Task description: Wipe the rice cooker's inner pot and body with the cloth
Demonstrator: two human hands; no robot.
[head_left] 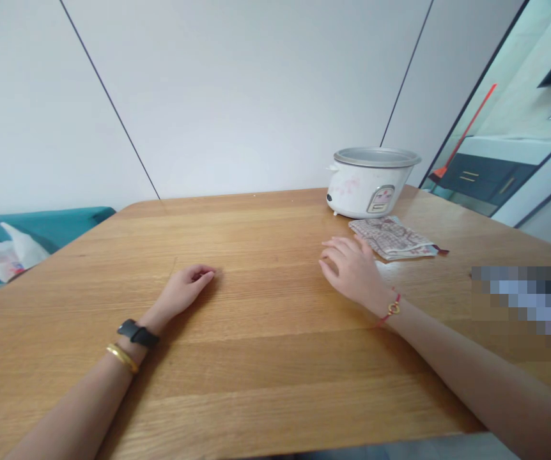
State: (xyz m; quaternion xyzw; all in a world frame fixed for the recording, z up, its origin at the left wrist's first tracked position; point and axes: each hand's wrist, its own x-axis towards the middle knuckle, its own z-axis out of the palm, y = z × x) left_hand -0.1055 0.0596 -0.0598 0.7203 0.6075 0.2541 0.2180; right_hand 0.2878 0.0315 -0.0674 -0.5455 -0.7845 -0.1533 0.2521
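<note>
On the left part of the wooden table (256,358) rests my left hand (190,287), its fingers loosely curled in toward the thumb, and I see nothing held in it. A black watch band and a gold bangle circle that wrist. My right hand (352,271) hovers over or lightly touches the tabletop, palm down, with bent fingers apart and nothing in them. It wears a red cord bracelet (393,308). Just beyond it lies a folded patterned cloth (390,237), nearest to this hand. Behind the cloth stands a white rice cooker (366,188) without a lid on top.
A blurred-out item (534,306) lies at the table's right side. Behind the table rises a pale panelled wall (237,96). Left of the table, a white plastic bag (9,252) sits on a teal surface (74,220). An orange-handled broom (470,128) leans beyond a doorway at right.
</note>
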